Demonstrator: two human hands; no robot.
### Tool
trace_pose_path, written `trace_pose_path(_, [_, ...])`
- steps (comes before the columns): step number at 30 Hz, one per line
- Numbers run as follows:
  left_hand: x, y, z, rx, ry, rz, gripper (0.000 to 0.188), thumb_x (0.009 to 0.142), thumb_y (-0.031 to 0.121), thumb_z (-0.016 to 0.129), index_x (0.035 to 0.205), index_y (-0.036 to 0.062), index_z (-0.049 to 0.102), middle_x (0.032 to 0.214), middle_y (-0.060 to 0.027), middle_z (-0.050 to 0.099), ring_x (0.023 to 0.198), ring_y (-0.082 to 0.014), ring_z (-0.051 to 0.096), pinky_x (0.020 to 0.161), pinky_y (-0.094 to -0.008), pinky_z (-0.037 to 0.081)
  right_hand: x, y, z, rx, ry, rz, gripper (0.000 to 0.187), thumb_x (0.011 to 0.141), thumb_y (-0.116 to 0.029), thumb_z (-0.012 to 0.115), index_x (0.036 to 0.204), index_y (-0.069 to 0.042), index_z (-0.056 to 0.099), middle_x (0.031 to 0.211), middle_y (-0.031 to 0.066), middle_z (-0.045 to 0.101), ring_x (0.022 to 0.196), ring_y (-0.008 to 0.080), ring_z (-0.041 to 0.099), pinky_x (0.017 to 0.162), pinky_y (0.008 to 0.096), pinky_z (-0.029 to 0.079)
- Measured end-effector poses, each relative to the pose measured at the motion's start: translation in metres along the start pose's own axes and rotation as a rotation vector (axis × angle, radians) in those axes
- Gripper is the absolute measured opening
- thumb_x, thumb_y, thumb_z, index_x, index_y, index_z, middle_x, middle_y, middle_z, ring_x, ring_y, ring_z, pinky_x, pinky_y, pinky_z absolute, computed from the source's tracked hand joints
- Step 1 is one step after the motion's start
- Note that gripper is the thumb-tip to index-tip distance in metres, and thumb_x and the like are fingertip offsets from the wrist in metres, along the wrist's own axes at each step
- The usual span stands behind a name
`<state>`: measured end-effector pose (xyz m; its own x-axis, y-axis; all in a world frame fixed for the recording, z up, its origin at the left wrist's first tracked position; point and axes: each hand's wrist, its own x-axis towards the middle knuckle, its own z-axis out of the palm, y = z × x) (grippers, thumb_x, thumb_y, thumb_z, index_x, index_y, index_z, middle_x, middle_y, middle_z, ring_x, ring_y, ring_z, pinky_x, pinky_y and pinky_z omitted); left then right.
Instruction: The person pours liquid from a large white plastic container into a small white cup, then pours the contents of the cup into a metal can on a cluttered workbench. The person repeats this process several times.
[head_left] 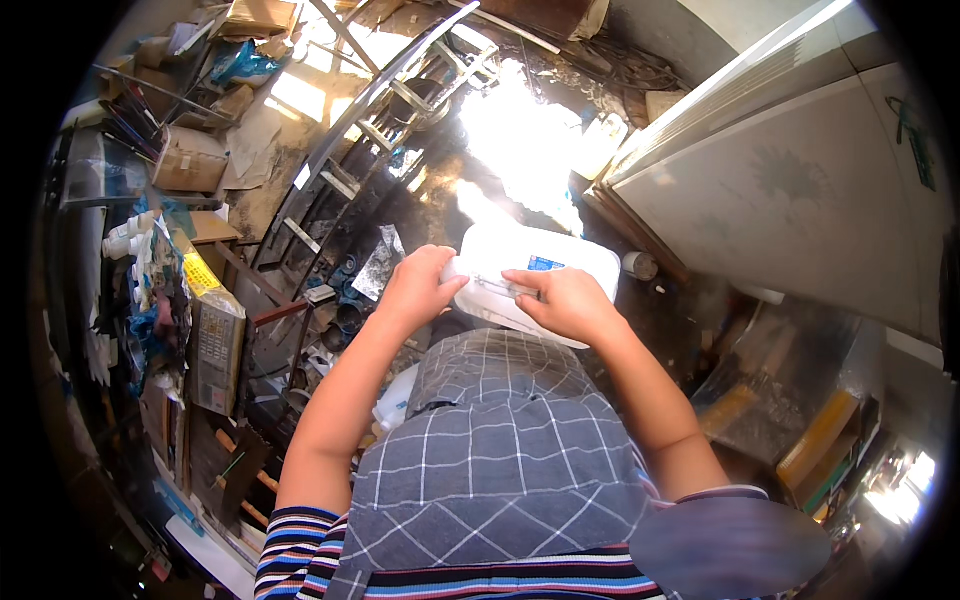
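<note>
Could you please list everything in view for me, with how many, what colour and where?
White plastic container: 1, white with a blue label, centre
Ladder-like frame: 1, metallic grey, upper centre-left
Cardboard box: 1 plain to see, brown, upper left
Crumpled plastic: 1 piece, blue, upper left
Long flat box: 1, grey with yellow at one end, left
Cabinet-like body: 1, off-white, upper right
Small cylinder: 1, pale, right of the container
Loose clutter: uncountable, mixed colours, mostly left
Apron: 1, grey with white checks, lower centre
Left fingers: one hand's, bare, container's left edge
Right fingers: one hand's, bare, on the container
</note>
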<state>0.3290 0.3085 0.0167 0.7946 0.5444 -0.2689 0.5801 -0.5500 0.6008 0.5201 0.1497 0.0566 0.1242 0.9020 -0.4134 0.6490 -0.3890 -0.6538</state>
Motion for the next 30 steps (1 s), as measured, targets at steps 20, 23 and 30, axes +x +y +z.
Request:
trace_pose_path(20, [-0.009, -0.002, -0.003, 0.018, 0.006, 0.103, 0.047, 0.077, 0.030, 0.075, 0.108, -0.0024, 0.061, 0.102, -0.0185, 0.065, 0.088, -0.0259, 0.065, 0.074, -0.0364, 0.051, -0.004, 0.006, 0.008, 0.031, -0.005, -0.032, 0.037, 0.084, -0.026, 0.060, 0.120, -0.024, 0.066, 0.081, 0.0166, 0.067, 0.075, 0.0331, 0.065, 0.073, 0.0417, 0.050])
trace_pose_path(23, [-0.010, 0.012, 0.001, -0.060, -0.032, -0.240, 0.053, 0.073, 0.035, 0.078, 0.103, -0.0053, 0.061, 0.100, -0.0201, 0.065, 0.087, -0.0293, 0.065, 0.071, -0.0368, 0.051, -0.006, 0.006, 0.008, 0.021, -0.007, -0.017, 0.037, 0.085, -0.027, 0.060, 0.121, -0.024, 0.065, 0.081, 0.0162, 0.067, 0.076, 0.0328, 0.065, 0.074, 0.0414, 0.050])
trace_pose_path(30, [-0.011, 0.006, 0.009, -0.107, -0.080, -0.248, 0.043, 0.072, 0.029, 0.078, 0.092, -0.0037, 0.061, 0.085, -0.0164, 0.064, 0.083, -0.0292, 0.065, 0.070, -0.0367, 0.050, -0.010, 0.005, 0.012, 0.023, -0.042, -0.008, 0.037, 0.085, -0.027, 0.059, 0.122, -0.026, 0.065, 0.082, 0.0158, 0.068, 0.077, 0.0324, 0.065, 0.074, 0.0408, 0.050])
